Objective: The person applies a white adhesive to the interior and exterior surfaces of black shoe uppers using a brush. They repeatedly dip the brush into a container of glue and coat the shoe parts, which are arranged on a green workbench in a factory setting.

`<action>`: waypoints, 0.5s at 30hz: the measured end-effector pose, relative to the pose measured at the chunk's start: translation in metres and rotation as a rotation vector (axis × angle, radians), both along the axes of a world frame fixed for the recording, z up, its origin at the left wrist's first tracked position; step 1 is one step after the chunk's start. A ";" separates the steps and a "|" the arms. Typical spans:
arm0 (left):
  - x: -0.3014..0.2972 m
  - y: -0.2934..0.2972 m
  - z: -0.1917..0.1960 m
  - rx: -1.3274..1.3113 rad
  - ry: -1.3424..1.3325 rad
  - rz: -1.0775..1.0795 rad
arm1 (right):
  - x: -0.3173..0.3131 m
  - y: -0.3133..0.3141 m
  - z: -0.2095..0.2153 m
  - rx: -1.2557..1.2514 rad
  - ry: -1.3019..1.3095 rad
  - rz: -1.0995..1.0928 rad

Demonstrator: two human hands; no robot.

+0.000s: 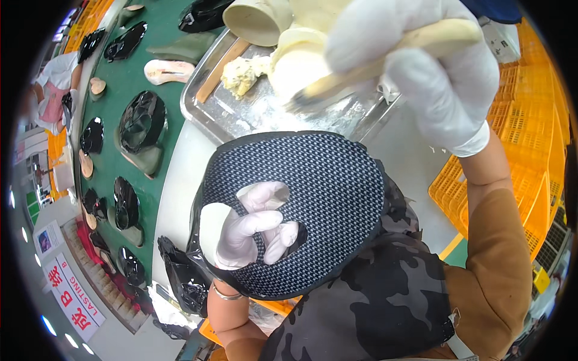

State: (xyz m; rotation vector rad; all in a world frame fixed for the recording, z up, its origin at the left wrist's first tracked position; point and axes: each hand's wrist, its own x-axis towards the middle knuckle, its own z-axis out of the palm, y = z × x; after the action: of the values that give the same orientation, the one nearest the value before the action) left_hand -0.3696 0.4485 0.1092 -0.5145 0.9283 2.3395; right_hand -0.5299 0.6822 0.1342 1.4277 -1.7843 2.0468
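Note:
In my left hand point(245, 239) is a shoe upper point(325, 174) with a black-and-white patterned lining facing up and a glossy black edge. My fingers are curled through its openings. My right hand point(436, 81), in a white glove, grips a brush point(340, 81) with a pale wooden handle, its dark tip pointing down and left. The brush is raised over a metal tray point(201, 117), apart from the upper. Close by the tip stands a cup point(298, 75) of white paste, partly hidden by my hand. My left hand looks gloved too.
The tray also holds a pale lump point(241, 78), a wooden stick point(221, 69) and a beige cup point(256, 21). At left, a green conveyor belt point(174, 105) carries several black uppers and lasts. Yellow crates point(524, 144) stand at right. Another person point(57, 90) is at far left.

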 end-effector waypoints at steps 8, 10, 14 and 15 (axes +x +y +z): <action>-0.006 0.004 -0.012 0.043 0.072 -0.251 | 0.010 -0.027 0.019 0.083 0.253 0.005; -0.018 0.010 0.004 -0.032 -0.003 -0.328 | 0.010 -0.021 0.027 0.212 0.301 -0.042; -0.010 0.007 0.008 -0.204 -0.013 -0.263 | -0.008 -0.011 0.007 0.139 0.450 0.152; -0.003 0.007 0.004 -0.256 0.062 -0.217 | -0.026 -0.004 0.011 0.206 0.453 0.407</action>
State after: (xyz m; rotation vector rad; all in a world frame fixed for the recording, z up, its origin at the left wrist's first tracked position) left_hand -0.3730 0.4551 0.1134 -0.4197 1.2563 2.0647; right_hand -0.5558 0.6786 0.1453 2.2529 -1.6427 1.5165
